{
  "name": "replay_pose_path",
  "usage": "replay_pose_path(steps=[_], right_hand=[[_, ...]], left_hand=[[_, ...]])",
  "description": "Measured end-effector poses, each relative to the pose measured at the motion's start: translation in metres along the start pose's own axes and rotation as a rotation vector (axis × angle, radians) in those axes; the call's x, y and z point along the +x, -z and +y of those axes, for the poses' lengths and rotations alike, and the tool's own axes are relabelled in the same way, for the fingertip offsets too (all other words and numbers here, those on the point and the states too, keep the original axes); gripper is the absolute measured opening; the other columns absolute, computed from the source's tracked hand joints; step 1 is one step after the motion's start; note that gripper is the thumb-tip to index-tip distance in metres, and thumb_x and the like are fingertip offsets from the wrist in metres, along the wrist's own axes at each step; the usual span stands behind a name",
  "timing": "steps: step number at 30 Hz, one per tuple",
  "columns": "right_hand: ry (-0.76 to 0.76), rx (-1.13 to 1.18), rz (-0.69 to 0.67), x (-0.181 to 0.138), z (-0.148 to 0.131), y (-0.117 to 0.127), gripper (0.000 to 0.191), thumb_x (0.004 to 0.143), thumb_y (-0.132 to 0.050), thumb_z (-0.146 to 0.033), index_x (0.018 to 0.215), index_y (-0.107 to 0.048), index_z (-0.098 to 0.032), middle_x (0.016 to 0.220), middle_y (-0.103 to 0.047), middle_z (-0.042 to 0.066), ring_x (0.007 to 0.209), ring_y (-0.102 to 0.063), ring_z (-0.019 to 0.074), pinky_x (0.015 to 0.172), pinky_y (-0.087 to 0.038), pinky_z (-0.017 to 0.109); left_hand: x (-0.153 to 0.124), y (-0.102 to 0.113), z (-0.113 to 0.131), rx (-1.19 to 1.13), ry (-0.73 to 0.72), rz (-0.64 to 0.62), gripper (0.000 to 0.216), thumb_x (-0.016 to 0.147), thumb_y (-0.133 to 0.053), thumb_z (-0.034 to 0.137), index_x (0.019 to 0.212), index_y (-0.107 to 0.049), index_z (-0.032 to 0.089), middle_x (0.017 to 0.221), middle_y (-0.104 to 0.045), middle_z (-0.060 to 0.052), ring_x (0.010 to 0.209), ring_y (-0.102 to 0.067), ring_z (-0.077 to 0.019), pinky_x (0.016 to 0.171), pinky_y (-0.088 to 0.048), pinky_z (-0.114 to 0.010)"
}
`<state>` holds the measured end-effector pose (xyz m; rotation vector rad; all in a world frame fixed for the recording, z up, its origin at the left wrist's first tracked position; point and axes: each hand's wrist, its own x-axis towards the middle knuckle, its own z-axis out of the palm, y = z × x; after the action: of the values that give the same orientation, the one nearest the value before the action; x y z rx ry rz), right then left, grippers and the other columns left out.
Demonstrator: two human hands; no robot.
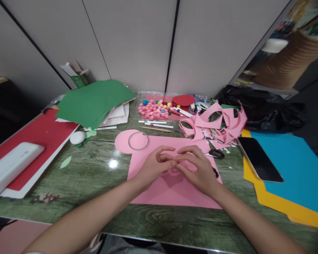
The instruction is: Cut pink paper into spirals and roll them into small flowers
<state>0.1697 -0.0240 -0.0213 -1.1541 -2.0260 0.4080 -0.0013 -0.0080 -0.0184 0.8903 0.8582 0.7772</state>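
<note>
My left hand [156,165] and my right hand [200,171] meet over a pink paper sheet [148,192]. Thumbs and fingers are pinched together around a small curled pink paper strip [172,172], partly hidden by the fingers. Beyond my left hand, a metal ring [138,141] lies on a pink paper circle [122,140] that overlaps the sheet's corner. Close to my right hand are black-handled scissors [216,153]. Another black handle shows partly behind that hand.
Rolled paper roses [155,110] fill a clear tray at the back, with pens [159,125] before it. Pink paper offcuts [214,120] pile up right of it. A phone [261,158] rests on blue paper [299,169]. Green paper [95,98] and a white device [13,167] lie left.
</note>
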Motion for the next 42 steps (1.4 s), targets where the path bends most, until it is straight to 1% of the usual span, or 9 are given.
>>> replay_pose_path(steps=[5,8,15,24,30,34,38,40,42], right_hand=[[0.076,-0.009,-0.045,-0.002,0.006,-0.005,0.027,0.084,-0.054,-0.015,0.106,-0.062,-0.029,0.103,-0.059,0.006,0.099,-0.053,0.0212,0.082,-0.045,0.040],[0.071,-0.014,-0.024,-0.003,0.008,-0.006,0.025,0.083,-0.055,-0.015,0.102,-0.064,-0.028,0.102,-0.059,0.006,0.098,-0.053,0.0215,0.082,-0.045,0.041],[0.048,-0.070,0.046,0.000,0.003,-0.004,0.015,0.081,-0.058,-0.015,0.089,-0.066,-0.025,0.095,-0.060,0.006,0.094,-0.053,0.0226,0.080,-0.042,0.043],[0.053,-0.061,0.041,-0.003,0.005,-0.006,0.014,0.081,-0.059,-0.017,0.089,-0.066,-0.026,0.096,-0.060,0.005,0.094,-0.054,0.0216,0.080,-0.043,0.040],[0.126,-0.045,0.002,-0.001,0.001,-0.006,0.021,0.081,-0.057,-0.013,0.094,-0.067,-0.026,0.099,-0.061,0.006,0.094,-0.054,0.0214,0.078,-0.044,0.038],[0.121,-0.039,0.001,-0.002,0.004,-0.009,0.020,0.080,-0.058,-0.013,0.091,-0.068,-0.026,0.101,-0.059,0.007,0.095,-0.053,0.0220,0.079,-0.044,0.040],[0.038,-0.017,0.048,-0.001,0.008,-0.006,0.015,0.078,-0.062,-0.014,0.086,-0.068,-0.025,0.101,-0.056,0.007,0.097,-0.053,0.0228,0.082,-0.043,0.042],[-0.015,0.000,0.101,0.000,0.007,-0.003,0.012,0.076,-0.065,-0.015,0.083,-0.068,-0.025,0.100,-0.054,0.006,0.098,-0.052,0.0226,0.084,-0.043,0.042],[-0.048,0.011,0.150,0.001,0.005,0.000,0.008,0.074,-0.068,-0.018,0.079,-0.067,-0.024,0.100,-0.053,0.006,0.097,-0.052,0.0221,0.084,-0.043,0.041]], left_hand=[[0.001,0.000,0.002,0.093,-0.033,-0.017,0.038,0.069,-0.067,0.022,0.104,-0.052,0.020,0.075,-0.064,0.000,0.060,-0.059,-0.0109,0.050,-0.037,-0.019],[0.001,0.000,0.003,0.156,-0.058,0.007,0.036,0.070,-0.065,0.022,0.103,-0.052,0.020,0.077,-0.065,-0.001,0.061,-0.059,-0.0111,0.050,-0.038,-0.019],[-0.001,-0.001,0.000,0.079,-0.023,-0.022,0.037,0.070,-0.067,0.025,0.104,-0.053,0.020,0.083,-0.066,-0.003,0.062,-0.058,-0.0100,0.049,-0.037,-0.017],[0.000,0.000,-0.005,0.001,-0.042,-0.051,0.037,0.069,-0.067,0.018,0.103,-0.053,0.020,0.078,-0.064,0.000,0.062,-0.060,-0.0104,0.054,-0.040,-0.019],[0.002,0.000,-0.001,0.024,-0.061,-0.047,0.035,0.065,-0.063,0.006,0.097,-0.053,0.018,0.067,-0.059,0.005,0.061,-0.057,-0.0087,0.058,-0.044,-0.020],[0.005,0.002,-0.005,0.123,-0.073,-0.067,0.034,0.066,-0.060,0.007,0.098,-0.052,0.017,0.068,-0.059,0.003,0.062,-0.059,-0.0112,0.063,-0.047,-0.026],[0.005,0.004,0.001,0.373,-0.226,-0.046,0.036,0.072,-0.059,0.013,0.107,-0.052,0.019,0.094,-0.065,-0.006,0.084,-0.062,-0.0172,0.077,-0.047,-0.032],[-0.002,0.004,0.012,0.563,-0.417,0.061,0.031,0.072,-0.061,0.016,0.103,-0.056,0.019,0.105,-0.062,-0.008,0.096,-0.058,-0.0191,0.083,-0.045,-0.034],[-0.020,0.002,0.024,0.734,-0.691,0.170,0.021,0.073,-0.060,0.015,0.093,-0.060,0.021,0.092,-0.065,-0.005,0.087,-0.059,-0.0178,0.078,-0.046,-0.033]])
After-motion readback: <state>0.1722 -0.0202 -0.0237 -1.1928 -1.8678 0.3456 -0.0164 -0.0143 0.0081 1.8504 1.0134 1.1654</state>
